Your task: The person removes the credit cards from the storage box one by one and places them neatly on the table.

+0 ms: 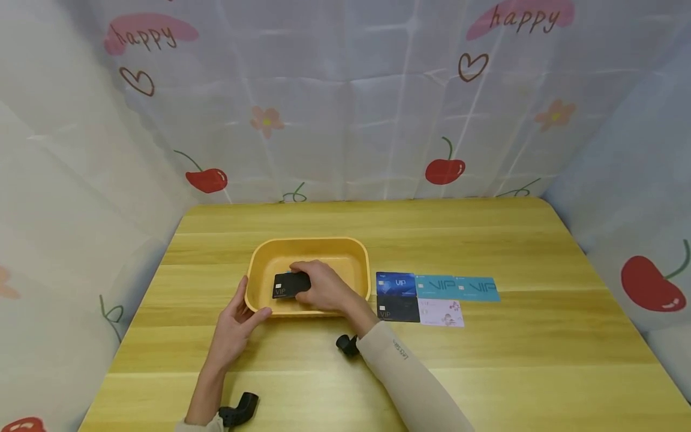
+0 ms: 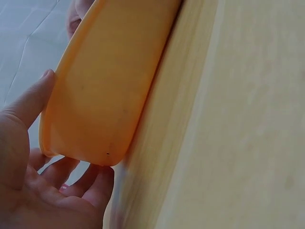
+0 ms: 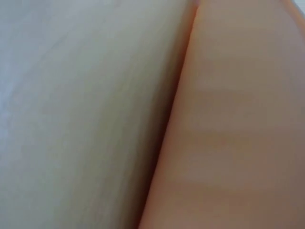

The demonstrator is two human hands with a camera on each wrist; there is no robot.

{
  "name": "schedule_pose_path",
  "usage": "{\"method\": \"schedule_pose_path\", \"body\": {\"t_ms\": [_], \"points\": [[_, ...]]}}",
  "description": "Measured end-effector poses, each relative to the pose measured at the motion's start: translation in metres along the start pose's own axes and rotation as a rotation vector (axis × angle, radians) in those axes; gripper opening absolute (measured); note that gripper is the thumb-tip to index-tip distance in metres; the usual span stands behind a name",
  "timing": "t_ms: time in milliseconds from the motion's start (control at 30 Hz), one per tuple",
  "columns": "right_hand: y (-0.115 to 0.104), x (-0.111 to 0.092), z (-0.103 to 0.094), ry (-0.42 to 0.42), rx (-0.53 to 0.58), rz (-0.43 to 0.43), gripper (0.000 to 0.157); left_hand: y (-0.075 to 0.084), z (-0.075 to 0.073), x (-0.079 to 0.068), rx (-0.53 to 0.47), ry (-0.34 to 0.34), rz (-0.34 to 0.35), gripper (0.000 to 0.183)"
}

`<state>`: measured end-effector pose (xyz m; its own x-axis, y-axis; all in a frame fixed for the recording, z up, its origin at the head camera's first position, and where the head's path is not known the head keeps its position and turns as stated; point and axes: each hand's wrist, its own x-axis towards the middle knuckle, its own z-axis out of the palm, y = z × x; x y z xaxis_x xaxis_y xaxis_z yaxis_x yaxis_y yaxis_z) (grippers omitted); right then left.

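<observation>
The right hand pinches a flat black card, marked "VIP", over the smooth, round-cornered yellow tray; the left hand grips the tray corner. Wood-grain table.

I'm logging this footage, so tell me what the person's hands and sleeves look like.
The left hand and right hand are bare. The right sleeve is light beige, with small dark lettering near the cuff. Only the end of the left sleeve shows, similarly pale. A bent black piece sits at the left cuff; another black piece shows beside the right one.
</observation>
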<state>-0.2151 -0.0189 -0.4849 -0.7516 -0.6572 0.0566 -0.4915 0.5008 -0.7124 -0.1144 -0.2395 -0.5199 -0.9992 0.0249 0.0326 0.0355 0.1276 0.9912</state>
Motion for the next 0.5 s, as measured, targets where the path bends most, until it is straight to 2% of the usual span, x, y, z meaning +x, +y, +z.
{"method": "schedule_pose_path", "body": {"t_ms": [267, 500], "points": [[0.001, -0.005, -0.005, 0.041, 0.052, -0.021, 0.059, 0.001, 0.0, 0.002, 0.033, 0.0, -0.033, 0.089], [-0.002, -0.012, -0.009, 0.052, 0.069, -0.022, 0.06, 0.001, 0.0, 0.002, 0.018, -0.008, -0.035, 0.088]]}}
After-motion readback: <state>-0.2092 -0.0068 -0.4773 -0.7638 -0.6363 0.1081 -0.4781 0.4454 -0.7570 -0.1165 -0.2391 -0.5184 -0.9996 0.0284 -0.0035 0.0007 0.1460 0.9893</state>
